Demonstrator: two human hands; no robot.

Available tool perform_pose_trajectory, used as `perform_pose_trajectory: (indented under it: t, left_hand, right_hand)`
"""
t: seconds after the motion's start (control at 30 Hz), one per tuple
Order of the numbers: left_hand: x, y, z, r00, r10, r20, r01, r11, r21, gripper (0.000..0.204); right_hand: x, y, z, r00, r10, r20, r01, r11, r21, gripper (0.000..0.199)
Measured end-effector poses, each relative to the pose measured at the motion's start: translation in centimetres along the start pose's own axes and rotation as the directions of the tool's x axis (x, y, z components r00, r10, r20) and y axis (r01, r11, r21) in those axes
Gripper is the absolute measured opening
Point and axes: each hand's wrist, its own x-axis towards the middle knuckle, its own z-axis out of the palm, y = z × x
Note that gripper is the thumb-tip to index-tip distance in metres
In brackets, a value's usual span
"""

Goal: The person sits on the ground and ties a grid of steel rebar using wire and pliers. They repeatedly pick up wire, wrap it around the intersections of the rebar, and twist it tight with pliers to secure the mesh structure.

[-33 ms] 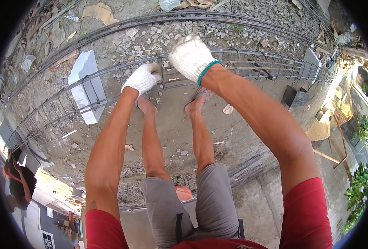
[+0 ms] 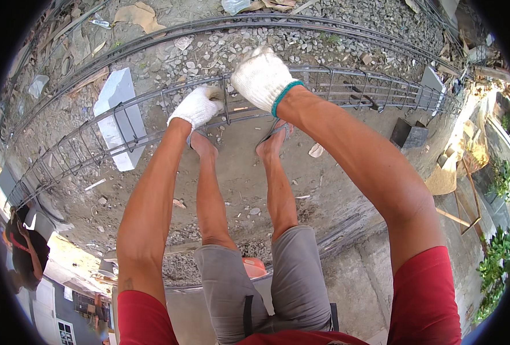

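Note:
A long rebar cage (image 2: 347,87), made of thin steel bars with square stirrups, stretches across in front of me. My left hand (image 2: 195,107), in a white knit glove, is closed on the cage, its curled fingertips beside an upright stirrup. To its right and a little higher, my right hand (image 2: 263,79) makes a fist over the cage, in a white glove with a green cuff. Whatever that fist holds is hidden by the glove. White-grey blocks (image 2: 118,123) stand beneath the cage toward both ends.
Loose long rebars (image 2: 249,22) lie on gravel beyond the cage. A dark box-like piece (image 2: 409,134) sits at the right, near a wooden-handled tool (image 2: 451,215). My sandalled feet stand just this side of the cage. Another person (image 2: 29,247) is at the far left.
My right hand has shifted very slightly to the left. Otherwise the cage and my left hand look the same.

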Motion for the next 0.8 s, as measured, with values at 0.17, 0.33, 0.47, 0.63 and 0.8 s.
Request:
perform_pose_trajectory:
  t: [0.17,0.33,0.47,0.63,0.8]
  left_hand:
    - [-0.1,1.1,-1.0,0.994,-0.069,0.082,0.07,0.997,-0.014,0.05]
    - [0.8,0.3,-1.0,0.995,-0.074,0.067,0.073,0.997,0.03,0.049]
    - [-0.3,2.5,-1.1,0.996,-0.09,0.017,0.091,0.994,-0.06,0.037]
    - [1.0,0.2,-0.5,0.998,-0.062,0.03,0.065,0.993,-0.096,0.036]
    - [1.7,-0.8,-0.5,0.991,-0.105,0.08,0.11,0.992,-0.062,0.039]
  right_hand:
    - [1.9,-1.4,0.5,0.992,-0.124,0.011,0.124,0.992,0.038,0.014]
    - [2.3,-2.1,0.4,0.995,-0.092,0.03,0.092,0.996,0.007,0.019]
    - [1.5,-1.8,2.2,1.0,-0.02,-0.016,0.021,0.999,0.044,0.018]
    - [0.0,-4.6,3.1,0.919,0.386,0.086,-0.391,0.853,0.346,0.023]
    - [-2.5,-9.8,4.9,0.605,0.783,0.144,-0.541,0.272,0.796,0.032]
